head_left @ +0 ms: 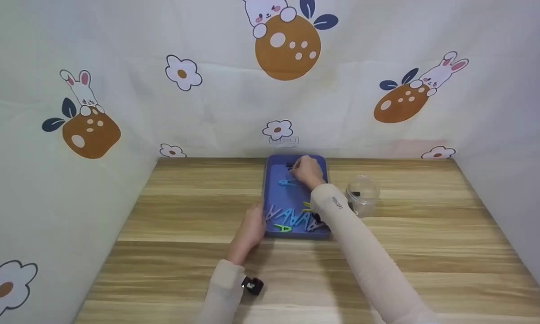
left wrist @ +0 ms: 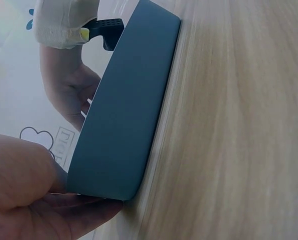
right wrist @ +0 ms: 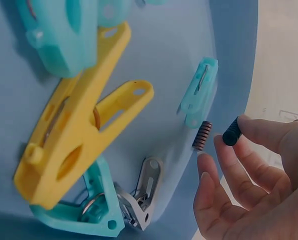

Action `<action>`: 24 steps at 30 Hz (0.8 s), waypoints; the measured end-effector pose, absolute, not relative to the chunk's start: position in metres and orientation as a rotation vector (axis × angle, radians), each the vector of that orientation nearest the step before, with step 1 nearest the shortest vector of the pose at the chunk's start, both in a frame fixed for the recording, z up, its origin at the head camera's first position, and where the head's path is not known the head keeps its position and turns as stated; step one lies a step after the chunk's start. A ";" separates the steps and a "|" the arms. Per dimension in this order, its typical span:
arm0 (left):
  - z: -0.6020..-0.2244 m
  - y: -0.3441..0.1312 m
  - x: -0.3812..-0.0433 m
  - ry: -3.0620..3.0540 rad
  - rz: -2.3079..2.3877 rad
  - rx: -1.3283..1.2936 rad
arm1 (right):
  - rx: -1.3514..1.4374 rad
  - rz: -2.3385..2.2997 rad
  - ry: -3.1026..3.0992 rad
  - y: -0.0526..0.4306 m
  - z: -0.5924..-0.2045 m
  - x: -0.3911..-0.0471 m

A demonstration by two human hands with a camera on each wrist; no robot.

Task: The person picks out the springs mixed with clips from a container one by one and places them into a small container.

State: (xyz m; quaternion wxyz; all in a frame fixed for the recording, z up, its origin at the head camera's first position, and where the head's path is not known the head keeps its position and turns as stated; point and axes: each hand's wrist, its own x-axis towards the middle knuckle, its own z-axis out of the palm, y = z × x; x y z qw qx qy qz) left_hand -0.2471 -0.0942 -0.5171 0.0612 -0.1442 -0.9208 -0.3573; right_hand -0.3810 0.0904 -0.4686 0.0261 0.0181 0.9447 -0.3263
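Observation:
My right hand [head_left: 308, 171] is over the far end of the blue tray [head_left: 273, 193]. In the right wrist view, its thumb and finger pinch a small black ribbed cylinder [right wrist: 232, 134], perhaps a spring. A second dark ribbed piece [right wrist: 202, 136] lies in the tray beside a teal clothespin [right wrist: 200, 92]. My left hand [head_left: 252, 225] holds the tray's near left corner; in the left wrist view its fingers [left wrist: 89, 215] reach under the edge. At the near end lie several clothespins, among them a green clothespin [head_left: 282, 228], a yellow clothespin [right wrist: 74, 135] and a grey clothespin [right wrist: 146, 190].
A clear round container [head_left: 364, 186] stands on the wooden table [head_left: 184, 202], right of the tray, with dark pieces visible in it. My right forearm [head_left: 359, 243] crosses over the tray's near right corner. A patterned cloth [head_left: 225, 103] hangs behind the table and along its sides.

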 end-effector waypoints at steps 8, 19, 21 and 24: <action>-0.515 -0.094 -0.246 -2.796 -1.115 -0.434 | 0.032 -1.076 2.913 0.094 -0.467 -0.374; -0.517 -0.095 -0.247 -2.780 -1.109 -0.446 | -0.015 -1.173 2.885 0.097 -0.465 -0.366; -0.518 -0.095 -0.248 -2.763 -1.109 -0.468 | -0.022 -1.177 2.888 0.097 -0.464 -0.366; -0.519 -0.096 -0.248 -2.746 -1.117 -0.483 | -0.040 -1.167 2.899 0.097 -0.463 -0.364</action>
